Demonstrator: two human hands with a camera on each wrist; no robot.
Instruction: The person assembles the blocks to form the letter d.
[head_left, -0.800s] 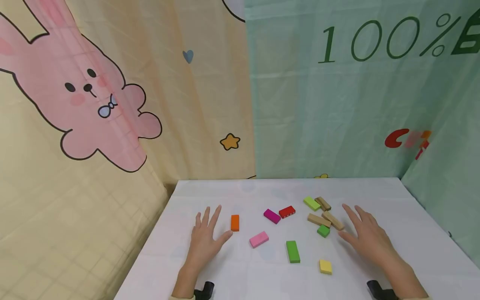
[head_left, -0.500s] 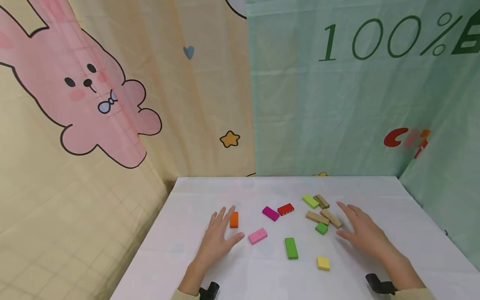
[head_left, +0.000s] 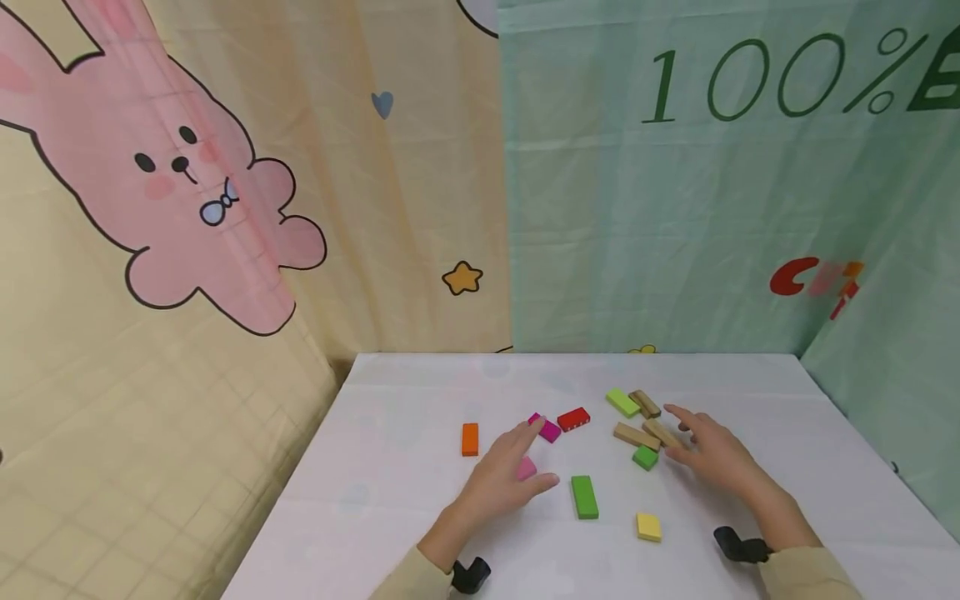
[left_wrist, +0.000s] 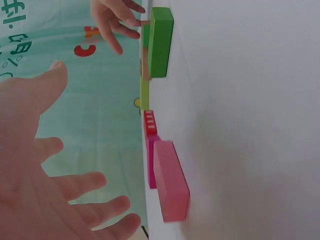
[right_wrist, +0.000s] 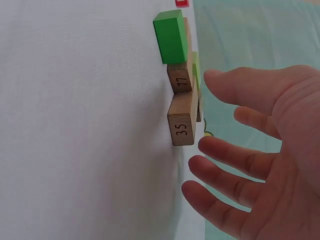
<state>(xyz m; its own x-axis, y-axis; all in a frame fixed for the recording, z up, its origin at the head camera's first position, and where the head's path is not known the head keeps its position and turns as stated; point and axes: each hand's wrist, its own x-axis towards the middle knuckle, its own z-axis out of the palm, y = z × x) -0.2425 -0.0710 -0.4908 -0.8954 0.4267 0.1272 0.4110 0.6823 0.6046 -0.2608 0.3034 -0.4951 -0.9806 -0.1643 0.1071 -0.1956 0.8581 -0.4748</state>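
Observation:
My left hand (head_left: 498,479), fingers loosely extended, hovers over the pink block (head_left: 527,468) and partly covers it in the head view. Its fingertips overlap the magenta block (head_left: 550,430); the left wrist view shows nothing in its palm. My right hand (head_left: 716,454) reaches beside several wooden blocks (head_left: 636,436), thumb and index finger apart at the end of the nearest one. In the right wrist view, that wooden block (right_wrist: 182,122) is marked 35, and a green block (right_wrist: 171,37) lies past another marked 77. No block is between the right fingers.
On the white table (head_left: 375,533) lie an orange block (head_left: 469,439), a red block (head_left: 573,419), a lime block (head_left: 622,402), a long green block (head_left: 584,497) and a yellow block (head_left: 648,527). Printed curtains (head_left: 637,208) hang behind the table.
My left hand has moved right, from beside the orange block to above the pink one. My right hand has shifted slightly left, closer to the wooden blocks. The blocks stay put.

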